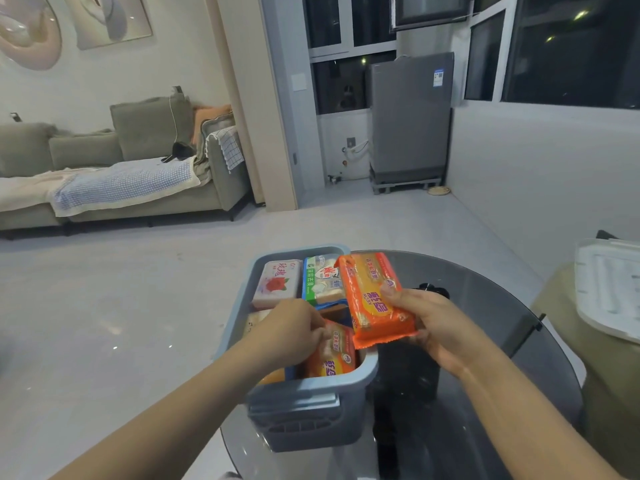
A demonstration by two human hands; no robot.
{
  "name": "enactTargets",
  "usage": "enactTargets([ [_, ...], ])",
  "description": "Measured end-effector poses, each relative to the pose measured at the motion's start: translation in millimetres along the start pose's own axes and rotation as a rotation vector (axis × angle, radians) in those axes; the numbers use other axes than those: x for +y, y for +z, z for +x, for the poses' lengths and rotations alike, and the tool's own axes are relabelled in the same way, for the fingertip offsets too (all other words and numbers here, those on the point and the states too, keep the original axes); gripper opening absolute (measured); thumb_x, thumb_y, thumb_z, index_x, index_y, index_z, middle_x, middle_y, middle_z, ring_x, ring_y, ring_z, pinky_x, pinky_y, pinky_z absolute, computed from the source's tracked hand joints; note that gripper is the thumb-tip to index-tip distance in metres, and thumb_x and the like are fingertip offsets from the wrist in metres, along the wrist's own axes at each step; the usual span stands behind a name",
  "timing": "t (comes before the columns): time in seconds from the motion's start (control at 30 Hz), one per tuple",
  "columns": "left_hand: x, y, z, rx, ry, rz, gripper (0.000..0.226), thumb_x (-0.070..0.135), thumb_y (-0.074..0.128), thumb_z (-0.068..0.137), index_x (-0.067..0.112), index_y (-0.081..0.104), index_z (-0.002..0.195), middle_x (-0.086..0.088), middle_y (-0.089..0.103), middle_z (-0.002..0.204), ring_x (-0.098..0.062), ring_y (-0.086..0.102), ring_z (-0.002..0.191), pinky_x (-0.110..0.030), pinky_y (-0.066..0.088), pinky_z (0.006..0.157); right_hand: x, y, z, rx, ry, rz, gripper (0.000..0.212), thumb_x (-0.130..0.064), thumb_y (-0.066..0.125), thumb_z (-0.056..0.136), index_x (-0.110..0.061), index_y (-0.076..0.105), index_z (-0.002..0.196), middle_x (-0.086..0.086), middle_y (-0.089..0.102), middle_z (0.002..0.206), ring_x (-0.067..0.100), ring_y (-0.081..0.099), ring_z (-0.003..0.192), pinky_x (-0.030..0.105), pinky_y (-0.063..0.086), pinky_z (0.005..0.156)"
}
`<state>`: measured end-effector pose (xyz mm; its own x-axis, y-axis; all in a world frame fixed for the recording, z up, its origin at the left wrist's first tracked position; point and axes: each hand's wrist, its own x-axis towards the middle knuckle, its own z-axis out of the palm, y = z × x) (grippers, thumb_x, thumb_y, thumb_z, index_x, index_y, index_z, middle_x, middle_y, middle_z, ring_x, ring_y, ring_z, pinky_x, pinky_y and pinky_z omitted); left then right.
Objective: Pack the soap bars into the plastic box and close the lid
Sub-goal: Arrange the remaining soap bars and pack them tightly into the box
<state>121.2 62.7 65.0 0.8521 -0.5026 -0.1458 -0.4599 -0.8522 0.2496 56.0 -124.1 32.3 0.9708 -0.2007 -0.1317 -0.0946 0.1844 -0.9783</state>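
Box: blue-grey plastic box [304,393] on the near left part of a dark round glass table [485,341], top uncovered
Lid: white lid [609,289] lying well apart on a beige surface at the right edge
Right hand: right hand [429,323] gripping an orange-wrapped soap bar [375,299] by its near end, thumb on top of the wrapper, fingers curled beneath; bar held tilted above the box's right rim
Orange label: "NEON" printed in small letters beside large blue-purple Chinese characters on a yellow band, seen turned sideways
Left hand: left hand [291,332] reaching into the box, fingers bent and pinching the top of a second orange soap bar [332,351] that stands on end against the near wall
Second bar's label: same orange and yellow design, characters partly hidden by the rim
Far left of box: white and pink rose soap [277,284], red rose picture, red Chinese script
Far middle of box: blue, green and white soap pack [320,280], red and white logo, Chinese text too small to read
Background: grey sofa [121,168], grey appliance [410,123] with a blue sticker by dark windows
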Motion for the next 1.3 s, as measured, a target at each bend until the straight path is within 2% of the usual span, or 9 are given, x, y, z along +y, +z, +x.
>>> enactTargets([
  [0.17,9,1,3,-0.132,-0.053,0.055,0.037,0.037,0.038,0.098,0.01,0.059,0.082,0.001,0.057,0.072,-0.007,0.052,0.065,-0.02,0.039,0.055,0,3,-2,0.003,-0.022,-0.03,0.061,-0.051,0.072,0.053,-0.016,0.064,0.102,-0.003,0.076,0.086,0.012,0.072,0.079,0.02,0.054,0.058],
  [0.33,-3,3,1,0.013,-0.16,-0.619,0.038,0.04,0.044,0.095,0.013,0.066,0.079,-0.007,0.069,0.086,-0.022,0.067,0.093,-0.045,0.054,0.09,0,7,-3,-0.002,-0.03,-0.032,0.055,-0.049,0.071,0.06,-0.013,0.066,0.102,0.0,0.076,0.088,0.015,0.073,0.081,0.024,0.055,0.064],
  [0.43,-5,8,-2,0.084,-0.075,-0.935,0.038,0.043,0.043,0.095,0.017,0.071,0.098,-0.001,0.077,0.089,-0.015,0.072,0.087,-0.038,0.058,0.083,-1,15,-6,0.029,-0.083,-0.064,0.051,-0.049,0.068,0.062,-0.015,0.068,0.101,0.0,0.076,0.086,0.014,0.073,0.078,0.027,0.055,0.068],
  [0.57,-2,5,-9,0.073,-0.03,-1.241,0.046,0.046,0.056,0.084,0.013,0.062,0.115,-0.009,0.076,0.094,-0.017,0.074,0.076,-0.024,0.057,0.061,-1,25,-14,0.08,-0.233,-0.106,0.022,-0.047,0.065,0.071,-0.034,0.062,0.089,-0.015,0.074,0.072,0.002,0.069,0.061,0.011,0.045,0.042],
  [0.73,-5,6,-15,0.147,-0.079,-1.265,0.061,0.034,0.071,0.074,0.019,0.052,0.13,-0.011,0.07,0.111,-0.023,0.073,0.089,-0.039,0.059,0.077,-1,43,-24,0.065,-0.271,-0.187,0.015,-0.055,0.059,0.068,-0.043,0.062,0.076,-0.025,0.071,0.068,-0.004,0.068,0.062,0.006,0.045,0.044],
  [0.87,-17,3,-17,0.146,-0.125,-1.116,0.046,0.029,0.071,0.079,0.019,0.058,0.121,-0.008,0.072,0.098,-0.015,0.074,0.07,-0.023,0.056,0.054,9,53,-22,0.107,-0.31,-0.282,0.028,-0.059,0.055,0.068,-0.044,0.062,0.09,-0.021,0.07,0.082,0.003,0.069,0.076,0.006,0.047,0.05],
  [0.93,-21,3,-17,0.128,-0.14,-1.036,0.041,0.033,0.07,0.08,0.019,0.062,0.117,-0.004,0.074,0.091,-0.012,0.072,0.064,-0.021,0.053,0.051,15,55,-18,0.176,-0.313,-0.368,0.041,-0.057,0.055,0.072,-0.033,0.064,0.103,-0.02,0.052,0.098,0.005,0.061,0.086,0.006,0.046,0.052],
  [1.17,-21,-4,-12,0.07,-0.185,-0.793,0.035,0.037,0.068,0.081,0.012,0.068,0.106,0.006,0.067,0.066,0.0,0.061,0.038,-0.012,0.043,0.037,20,52,-9,0.191,-0.258,-0.465,0.037,-0.047,0.06,0.081,-0.027,0.062,0.112,-0.019,0.038,0.099,0.002,0.052,0.087,0.008,0.043,0.053],
  [1.3,-19,-6,-5,0.055,-0.193,-0.634,0.035,0.036,0.071,0.078,0.01,0.069,0.101,-0.003,0.073,0.085,-0.009,0.071,0.056,-0.025,0.059,0.053,25,55,-8,0.146,-0.19,-0.534,0.029,-0.041,0.064,0.081,-0.039,0.044,0.102,-0.012,0.03,0.107,-0.001,0.049,0.083,0.007,0.042,0.049],
])
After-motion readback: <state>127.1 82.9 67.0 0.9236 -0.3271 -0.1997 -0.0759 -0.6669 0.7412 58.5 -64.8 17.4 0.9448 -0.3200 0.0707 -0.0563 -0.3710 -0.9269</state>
